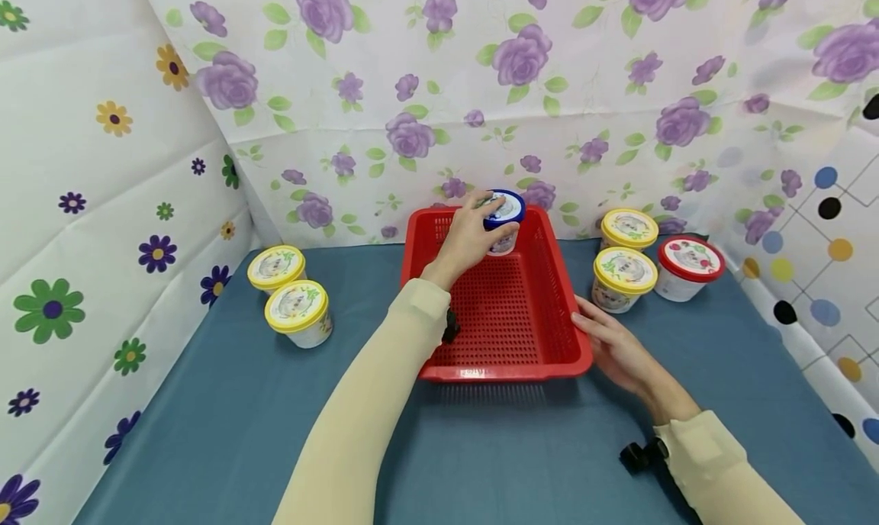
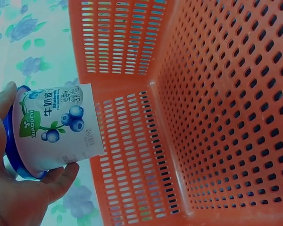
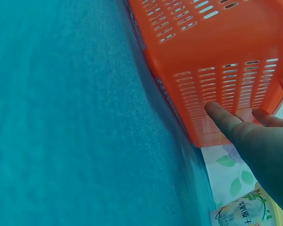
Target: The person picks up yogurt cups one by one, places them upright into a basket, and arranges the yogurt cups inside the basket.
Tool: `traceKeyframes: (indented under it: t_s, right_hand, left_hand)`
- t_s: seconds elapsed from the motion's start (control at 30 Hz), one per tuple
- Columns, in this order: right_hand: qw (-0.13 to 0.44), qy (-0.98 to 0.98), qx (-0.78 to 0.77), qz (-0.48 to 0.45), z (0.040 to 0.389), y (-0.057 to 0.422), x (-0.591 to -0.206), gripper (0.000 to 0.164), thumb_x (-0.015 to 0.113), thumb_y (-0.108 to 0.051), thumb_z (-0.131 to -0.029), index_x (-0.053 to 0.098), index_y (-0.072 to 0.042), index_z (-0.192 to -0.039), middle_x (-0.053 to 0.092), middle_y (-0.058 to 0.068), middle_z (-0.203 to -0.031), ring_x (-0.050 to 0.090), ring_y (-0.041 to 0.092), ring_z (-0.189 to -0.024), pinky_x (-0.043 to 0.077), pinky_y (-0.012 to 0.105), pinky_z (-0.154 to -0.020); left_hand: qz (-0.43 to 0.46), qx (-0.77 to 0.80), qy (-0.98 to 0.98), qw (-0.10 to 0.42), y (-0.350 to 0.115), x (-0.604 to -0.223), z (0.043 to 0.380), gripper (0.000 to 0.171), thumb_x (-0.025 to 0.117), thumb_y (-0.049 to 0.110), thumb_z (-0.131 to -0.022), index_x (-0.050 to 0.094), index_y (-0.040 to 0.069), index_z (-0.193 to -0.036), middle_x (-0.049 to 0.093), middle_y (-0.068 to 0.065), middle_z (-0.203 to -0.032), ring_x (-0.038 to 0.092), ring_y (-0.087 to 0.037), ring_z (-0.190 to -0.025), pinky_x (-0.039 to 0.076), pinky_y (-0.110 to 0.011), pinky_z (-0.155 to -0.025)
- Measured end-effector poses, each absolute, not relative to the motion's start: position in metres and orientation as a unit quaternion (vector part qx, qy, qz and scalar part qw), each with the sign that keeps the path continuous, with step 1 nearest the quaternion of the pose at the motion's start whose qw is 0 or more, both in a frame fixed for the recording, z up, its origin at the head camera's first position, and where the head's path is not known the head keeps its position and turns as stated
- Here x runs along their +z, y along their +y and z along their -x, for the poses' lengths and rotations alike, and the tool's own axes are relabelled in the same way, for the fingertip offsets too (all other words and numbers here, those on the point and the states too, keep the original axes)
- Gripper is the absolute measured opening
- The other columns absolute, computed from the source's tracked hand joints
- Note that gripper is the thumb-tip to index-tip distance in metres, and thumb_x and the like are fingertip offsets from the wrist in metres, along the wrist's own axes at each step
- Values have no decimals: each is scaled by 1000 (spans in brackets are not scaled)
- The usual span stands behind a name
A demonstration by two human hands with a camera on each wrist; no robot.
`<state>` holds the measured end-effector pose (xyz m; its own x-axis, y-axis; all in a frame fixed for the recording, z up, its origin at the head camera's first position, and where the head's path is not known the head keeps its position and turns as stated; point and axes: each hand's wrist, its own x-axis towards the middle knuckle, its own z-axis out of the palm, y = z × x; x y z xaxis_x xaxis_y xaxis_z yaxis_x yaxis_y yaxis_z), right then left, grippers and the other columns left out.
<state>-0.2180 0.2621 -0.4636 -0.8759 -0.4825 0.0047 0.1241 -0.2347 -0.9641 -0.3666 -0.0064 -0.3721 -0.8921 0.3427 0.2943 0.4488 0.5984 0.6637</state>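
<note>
My left hand (image 1: 467,239) grips a blueberry milk dessert tub (image 2: 61,132) by its blue lid, fingers spread over the lid and side. The white tub with blueberry pictures is held at the far end of a red plastic basket (image 1: 504,372), tilted sideways in the left wrist view. My right hand (image 1: 621,349) holds the basket's right side near the front corner. In the right wrist view, fingers (image 3: 226,120) of that hand lie along the slotted outer wall. The basket's visible floor holds nothing.
Two yellow-lidded tubs (image 1: 298,307) stand left of the basket. To its right are two more yellow-lidded tubs (image 1: 623,272) and a red-lidded tub (image 1: 690,265). A blue cloth (image 1: 226,433) covers the table; a flowered sheet (image 1: 384,75) hangs behind it.
</note>
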Motion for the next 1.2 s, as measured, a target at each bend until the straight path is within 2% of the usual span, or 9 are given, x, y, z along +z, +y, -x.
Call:
traceKeyframes:
  t_s: [0.3, 0.53, 0.67, 0.97, 1.2]
  right_hand:
    - [201, 583, -771, 159, 218, 261, -464, 60, 35, -19, -115, 8, -6, -167, 51, 3, -153, 61, 14, -125, 55, 35, -100]
    - [198, 579, -774, 164, 219, 263, -463, 60, 35, -19, -115, 8, -6, -167, 50, 4, -153, 60, 14, -125, 54, 34, -100]
    - [198, 580, -774, 159, 219, 264, -464, 59, 34, -19, -115, 8, -6, -167, 50, 4, -153, 61, 13, -125, 54, 34, -100]
    - [199, 588, -770, 146, 218, 263, -463, 59, 35, -22, -115, 10, -9, -167, 46, 7, -155, 60, 14, -126, 54, 35, -101]
    - [202, 597, -765, 136, 219, 262, -461, 61, 36, -23, -115, 9, -10, -168, 43, 9, -156, 60, 14, -126, 54, 35, -101]
  left_hand:
    - [228, -375, -898, 30, -3, -385, 372, 67, 69, 47, -100, 47, 23, -158, 32, -2, -166, 33, -32, -151, 41, -45, -115]
    - [239, -368, -899, -1, 2, -391, 374, 67, 68, 47, -100, 46, 24, -159, 31, -2, -167, 32, -32, -151, 34, -48, -119]
    - [243, -355, -902, -20, 6, -395, 374, 67, 67, 48, -100, 46, 24, -159, 31, -3, -167, 31, -32, -151, 36, -46, -119]
    - [244, -324, -914, -22, 8, -401, 375, 66, 65, 47, -101, 46, 20, -159, 33, -7, -166, 33, -29, -152, 22, -50, -125]
    - [266, -303, -913, -57, 5, -403, 376, 66, 59, 45, -105, 39, 16, -162, 23, -10, -169, 26, -35, -154, 21, -52, -125]
